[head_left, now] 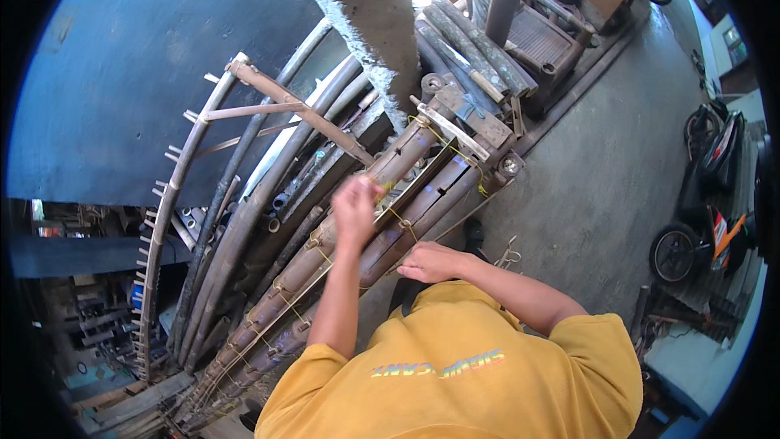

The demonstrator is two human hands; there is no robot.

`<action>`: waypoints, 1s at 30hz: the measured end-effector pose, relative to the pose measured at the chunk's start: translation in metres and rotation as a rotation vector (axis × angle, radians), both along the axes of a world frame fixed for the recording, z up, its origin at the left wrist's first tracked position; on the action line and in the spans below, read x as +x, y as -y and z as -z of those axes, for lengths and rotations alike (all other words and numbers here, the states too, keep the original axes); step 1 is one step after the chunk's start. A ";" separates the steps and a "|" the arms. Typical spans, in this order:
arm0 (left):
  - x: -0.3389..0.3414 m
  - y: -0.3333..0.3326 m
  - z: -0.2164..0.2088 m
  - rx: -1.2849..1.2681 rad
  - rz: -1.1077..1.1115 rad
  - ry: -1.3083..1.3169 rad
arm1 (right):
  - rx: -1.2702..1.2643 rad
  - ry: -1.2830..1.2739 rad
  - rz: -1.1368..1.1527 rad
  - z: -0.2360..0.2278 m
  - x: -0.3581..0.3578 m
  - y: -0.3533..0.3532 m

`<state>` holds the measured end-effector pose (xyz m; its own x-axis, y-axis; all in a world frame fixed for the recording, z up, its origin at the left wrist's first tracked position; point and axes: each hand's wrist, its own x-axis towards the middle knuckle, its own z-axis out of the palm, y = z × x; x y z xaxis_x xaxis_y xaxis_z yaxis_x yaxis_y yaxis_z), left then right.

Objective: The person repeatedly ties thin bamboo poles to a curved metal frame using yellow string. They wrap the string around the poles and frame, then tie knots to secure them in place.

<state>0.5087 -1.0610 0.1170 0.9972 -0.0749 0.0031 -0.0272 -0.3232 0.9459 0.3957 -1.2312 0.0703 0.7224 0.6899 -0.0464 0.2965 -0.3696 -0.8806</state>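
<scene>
Lashed bamboo poles point(422, 211) are laid from 1 to 7 o'clock, beside grey concrete flooring point(577, 171). A motorcycle point(717, 164) is parked at 3 o'clock; a blue-grey panel point(162, 73) is sited at 10 o'clock. The left hand point(355, 210) is blurred over the poles, grip indeterminable; the right hand point(431, 262) is curled at their edge, hold indeterminable.

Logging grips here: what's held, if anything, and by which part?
That cannot be told: the left hand blurs over a bamboo pole; the right hand is curled, any grip hidden.
</scene>
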 end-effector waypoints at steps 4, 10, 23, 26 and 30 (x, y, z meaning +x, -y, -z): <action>0.098 -0.023 0.032 0.240 -0.194 0.060 | 0.112 0.281 0.021 0.011 -0.017 0.014; 0.122 0.007 0.025 1.171 0.146 -0.211 | 0.299 -0.203 0.585 0.012 0.003 0.083; 0.017 0.173 0.053 0.738 -0.045 0.140 | 0.960 -0.297 1.050 -0.036 0.064 0.108; 0.017 0.173 0.060 0.815 -0.024 0.057 | 0.390 0.435 0.906 -0.064 0.095 0.077; 0.007 0.173 0.046 0.830 -0.139 0.174 | 0.039 0.495 0.210 -0.042 0.129 0.050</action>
